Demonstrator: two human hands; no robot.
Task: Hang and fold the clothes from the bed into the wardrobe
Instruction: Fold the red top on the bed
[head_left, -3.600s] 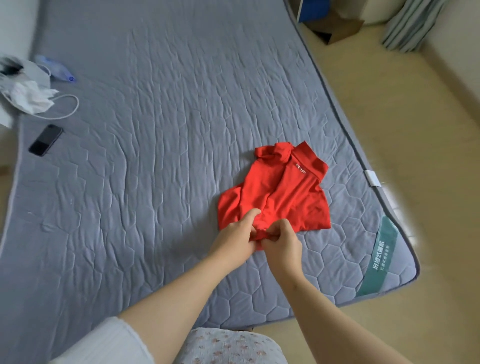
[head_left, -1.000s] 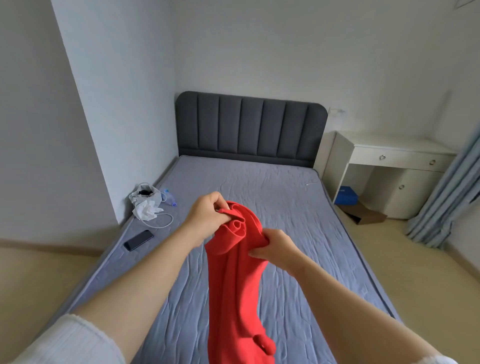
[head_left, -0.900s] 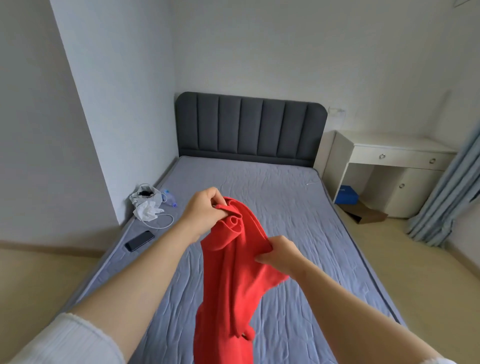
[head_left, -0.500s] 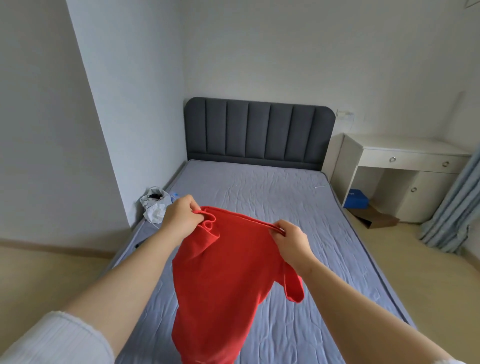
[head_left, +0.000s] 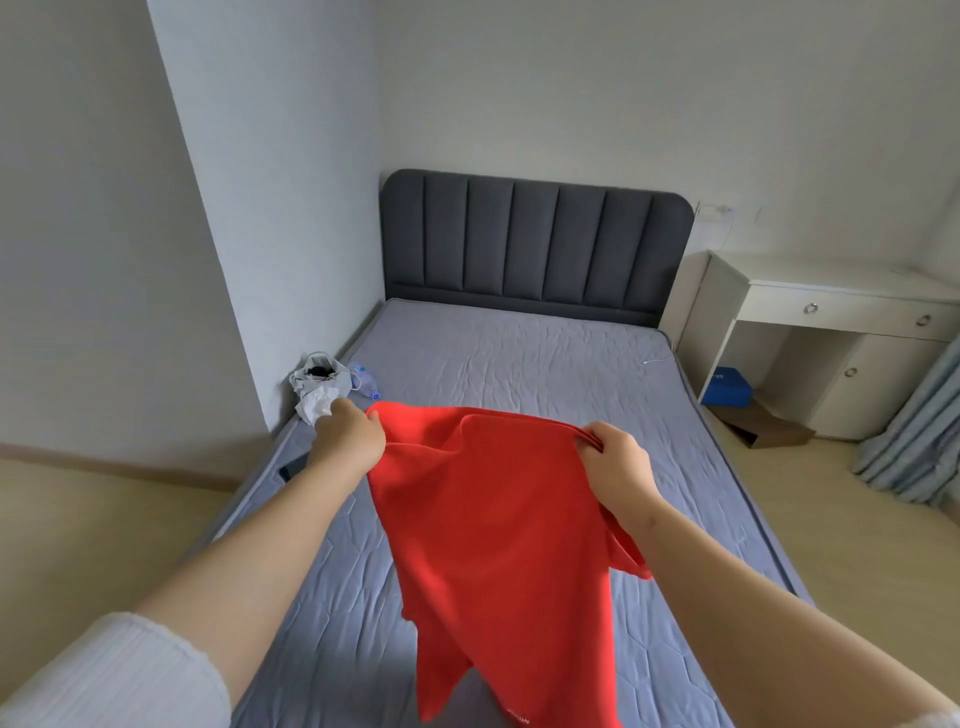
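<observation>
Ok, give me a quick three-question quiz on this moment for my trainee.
1. True or false: the red shirt lies flat on the bed.
2. Which hands grip the shirt? A left only; B right only; C both.
3. What blue thing sits under the white desk?
Key: 1 false, it hangs above the bed; 2 C, left hand and right hand pinch its top edge; 3 a blue box.

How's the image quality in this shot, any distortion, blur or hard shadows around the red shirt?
Head view: wide-angle bending, the wall edge leans and the forearms swell toward the bottom; light is soft and even, no glare; the red shirt throws only a faint shadow on the mattress; left hand and right hand gripping it look sharp.
</observation>
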